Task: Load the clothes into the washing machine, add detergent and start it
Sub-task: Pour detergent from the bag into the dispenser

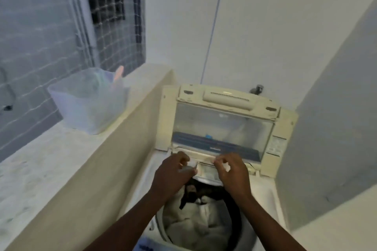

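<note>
Pale and dark clothes [195, 222] fill the washing machine [285, 128] drum, lid up. Left hand [173, 173] and right hand [232, 171] curl at the far-rim detergent drawer [206, 171]; their grip is too blurred to tell.

A translucent plastic tub [87, 106] stands on a pale stone ledge [51, 159] at the left, with blurred greenish contents and an orange, stick-like item [119, 74] poking up at its far side. Behind it rise a grey tiled wall [34, 32] and a dark window [114, 6] covered by white netting. A thin blue line [214, 24] runs down the white back wall, and a small metal tap [257, 89] juts from that wall low down.
</note>
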